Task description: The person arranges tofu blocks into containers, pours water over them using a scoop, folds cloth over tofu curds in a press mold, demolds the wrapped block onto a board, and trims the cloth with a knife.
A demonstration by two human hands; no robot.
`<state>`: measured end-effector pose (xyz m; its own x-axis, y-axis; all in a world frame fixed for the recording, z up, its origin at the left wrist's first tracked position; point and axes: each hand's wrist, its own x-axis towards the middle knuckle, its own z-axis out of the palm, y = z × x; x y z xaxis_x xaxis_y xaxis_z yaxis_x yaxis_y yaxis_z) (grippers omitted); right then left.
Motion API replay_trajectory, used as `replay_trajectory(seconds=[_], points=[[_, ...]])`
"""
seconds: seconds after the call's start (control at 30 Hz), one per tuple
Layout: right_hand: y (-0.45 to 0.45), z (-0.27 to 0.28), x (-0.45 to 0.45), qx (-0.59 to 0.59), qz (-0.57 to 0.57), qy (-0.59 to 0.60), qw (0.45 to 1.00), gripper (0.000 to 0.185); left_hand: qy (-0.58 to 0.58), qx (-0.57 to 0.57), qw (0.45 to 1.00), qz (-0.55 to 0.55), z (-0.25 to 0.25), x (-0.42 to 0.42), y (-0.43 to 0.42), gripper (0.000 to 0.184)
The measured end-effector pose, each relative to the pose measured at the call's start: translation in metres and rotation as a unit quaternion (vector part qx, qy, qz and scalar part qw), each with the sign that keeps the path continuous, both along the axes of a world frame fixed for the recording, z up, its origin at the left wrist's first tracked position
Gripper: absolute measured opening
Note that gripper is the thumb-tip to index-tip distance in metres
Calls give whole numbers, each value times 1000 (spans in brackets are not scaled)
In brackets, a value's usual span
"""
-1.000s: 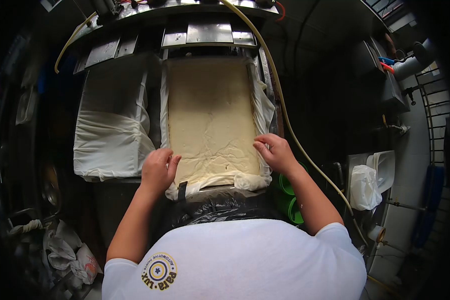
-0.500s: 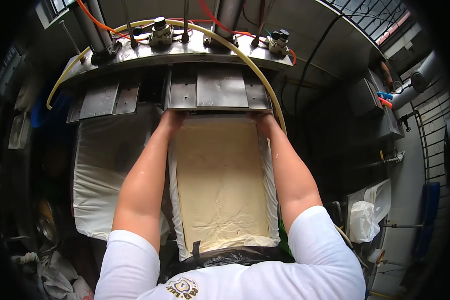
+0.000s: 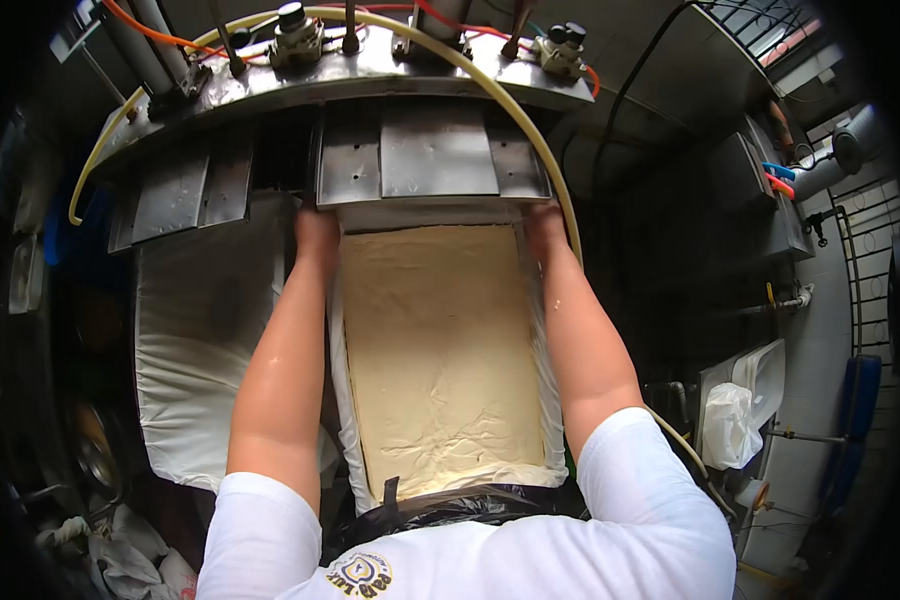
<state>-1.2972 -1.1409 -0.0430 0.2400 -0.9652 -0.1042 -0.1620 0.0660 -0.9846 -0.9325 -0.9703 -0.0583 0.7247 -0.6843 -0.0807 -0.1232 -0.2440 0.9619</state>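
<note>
A large flat cream-coloured slab, which looks like pressed bean curd, lies in front of me, creased at its near end. White cloth borders it along the sides and near edge. My left hand is at the far left corner of the slab, beside the cloth edge. My right hand is at the far right corner, close to a yellow hose. The fingers of both hands are hidden in shadow beneath the steel press plate, so their grip does not show.
To the left, a second cloth-covered block lies under another steel plate. Above both runs a steel beam with knobs, rods and hoses. Black plastic lies between the slab and my body. White containers stand at the right.
Both hands have moved outward from under the press plate to the slab's far corners. More of the slab's far edge shows, and the view has shifted slightly.
</note>
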Motion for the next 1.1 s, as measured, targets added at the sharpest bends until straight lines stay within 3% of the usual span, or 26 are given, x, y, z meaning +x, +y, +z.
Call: replay_trajectory(seconds=[0.07,0.13,0.17,0.23,0.27,0.3,0.33,0.37,0.4,0.43,0.5,0.57,0.63,0.67,0.73,0.77,0.83,0.9,0.97,1.0,1.03,1.07,1.1], points=[[3,4,-5,36,15,52,998,58,-70,50,996,-7,-62,35,-12,40],[26,11,-17,63,25,124,990,66,89,-2,995,-51,1,4,20,48],[40,14,-24,71,32,162,984,69,77,21,993,-85,14,-7,39,51],[92,-1,-67,113,61,122,984,73,12,72,990,-116,31,-48,96,62],[135,19,-86,111,125,93,982,75,-39,102,988,-113,37,-75,132,72],[162,-31,-123,143,160,-9,977,78,89,71,985,-133,51,-95,179,74],[221,13,-138,113,136,65,982,74,120,73,979,-146,17,-105,224,73],[266,-1,-167,168,147,-35,974,73,80,133,980,-128,14,-128,271,73],[310,18,-186,237,124,-57,962,75,88,106,983,-120,-19,-144,321,72],[344,24,-205,232,126,-22,964,77,102,116,979,-130,44,-177,348,69],[388,17,-233,252,149,-32,956,80,64,233,954,-179,51,-193,401,66],[403,29,-235,279,132,-62,949,83,146,187,957,-168,-6,-196,439,62],[395,11,-237,279,150,-69,946,86,167,180,957,-155,32,-208,427,66],[391,4,-238,285,168,-65,941,89,252,158,947,-122,46,-214,422,71],[384,-2,-244,256,206,-34,944,93,398,157,898,-105,45,-211,426,90],[382,-6,-247,236,236,2,943,98,391,152,902,-101,38,-202,435,90],[381,-8,-258,259,262,30,929,101,484,212,842,-112,55,-205,441,98],[384,-2,-269,287,288,63,911,104,468,208,847,-141,63,-214,460,105],[384,20,-277,354,350,76,864,103,381,125,886,-231,54,-215,482,110],[387,16,-281,351,354,79,863,103,343,119,902,-234,35,-207,495,98],[392,8,-286,258,384,85,883,93,344,114,903,-231,57,-213,496,98],[398,1,-290,163,410,90,893,83,267,207,908,-248,82,-216,499,85],[403,-4,-293,159,415,96,890,83,188,296,900,-261,98,-220,502,72]])
